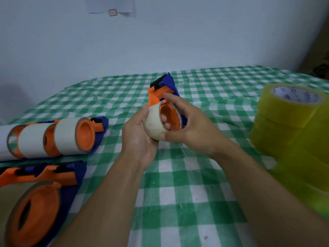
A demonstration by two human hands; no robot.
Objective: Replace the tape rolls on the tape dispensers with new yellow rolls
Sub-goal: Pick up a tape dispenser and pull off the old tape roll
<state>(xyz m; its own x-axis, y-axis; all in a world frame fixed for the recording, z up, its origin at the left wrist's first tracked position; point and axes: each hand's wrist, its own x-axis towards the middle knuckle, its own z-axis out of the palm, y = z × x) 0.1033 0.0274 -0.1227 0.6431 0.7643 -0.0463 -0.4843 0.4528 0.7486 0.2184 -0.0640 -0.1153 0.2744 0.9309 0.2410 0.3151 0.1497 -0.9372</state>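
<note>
I held one tape dispenser (161,90) up off the tabletop (178,202), between both my hands. My left hand (138,138) cupped the pale old roll (153,122) from beneath and behind. My right hand (188,125) gripped the same roll from the front, with fingertips (164,121) hooked inside the orange hub. The roll sat on the hub, not yet off; I judged I was at the point of working it loose.

To the left of my left hand lay a row of dispensers (58,138), each carrying a pale roll. Nearer me on that side lay further dispensers (44,189), also with a worn roll visible. None in view bore a yellow roll.

To the right of my right hand stood the stack of new yellow rolls (288,122), well apart from the held dispenser and untouched as far as could be told.

Assessment: the task stood at an early stage. No replacement was seen completed; every visible dispenser remained to be done.
</note>
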